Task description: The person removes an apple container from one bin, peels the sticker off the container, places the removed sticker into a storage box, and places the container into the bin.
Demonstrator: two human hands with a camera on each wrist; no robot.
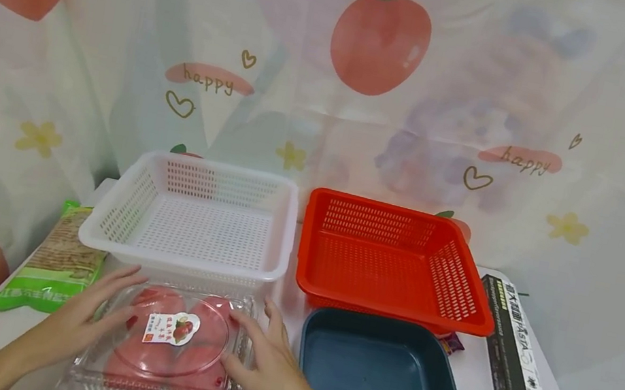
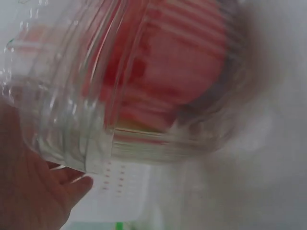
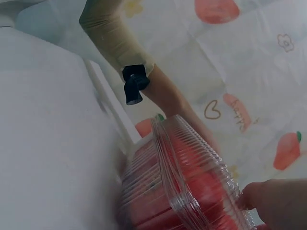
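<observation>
A clear plastic clamshell box point(image 1: 170, 344) of red, apple-like fruit lies at the front left in the head view, with a white fruit-picture label point(image 1: 171, 328) on its lid. My left hand point(image 1: 77, 318) rests along the box's left side, fingers stretched forward. On the opposite side, my right hand point(image 1: 274, 368) touches the lid's right edge, thumb and fingers spread. The left wrist view has the box wall close up, blurred, with the left hand point(image 2: 45, 196) beside it. In the right wrist view, fingertips of the right hand point(image 3: 276, 201) meet the ridged side.
Behind the box stands a white basket point(image 1: 284, 245), beside a red basket point(image 1: 305, 270). A dark blue basin point(image 1: 381, 379) lies right of my right hand. A green-edged packet point(image 1: 56, 259) lies far left; a black pasta box point(image 1: 509, 352) lies far right. A small purple packet point(image 1: 452, 343) peeks out behind the basin.
</observation>
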